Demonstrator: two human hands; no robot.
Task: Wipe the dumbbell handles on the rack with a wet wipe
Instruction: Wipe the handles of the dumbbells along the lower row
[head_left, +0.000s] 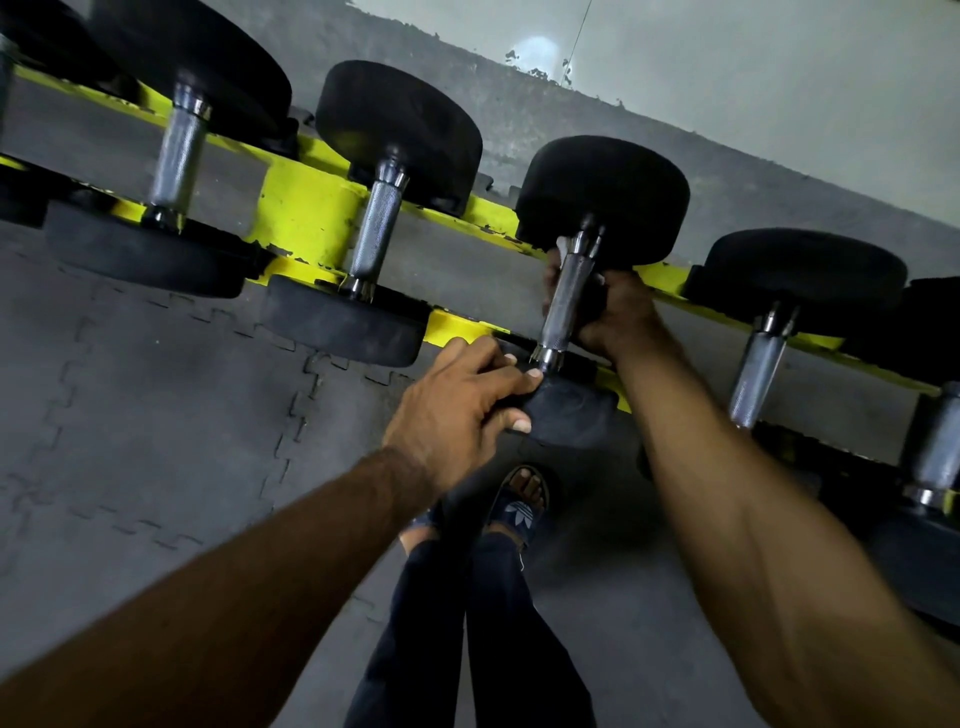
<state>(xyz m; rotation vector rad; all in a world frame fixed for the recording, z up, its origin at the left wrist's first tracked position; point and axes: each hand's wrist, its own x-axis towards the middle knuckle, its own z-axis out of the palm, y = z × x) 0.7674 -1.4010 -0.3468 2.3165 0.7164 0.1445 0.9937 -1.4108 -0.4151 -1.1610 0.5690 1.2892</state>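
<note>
Right hand is curled round the handle of one dumbbell, with a scrap of white wet wipe seen at the handle's far end, likely pressed to the knurling for rubbing. Near head of that dumbbell is gripped by left hand, probably to stop rolling. Dumbbells are laid across the yellow rack, handles exposed. Counted: two hands, one wipe, five handles plainly shown, a sixth cut off at the left edge.

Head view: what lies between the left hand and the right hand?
Only the dumbbell handle's bare lower end lies between the left hand, gripping the near head, and the right hand; head view.
</note>
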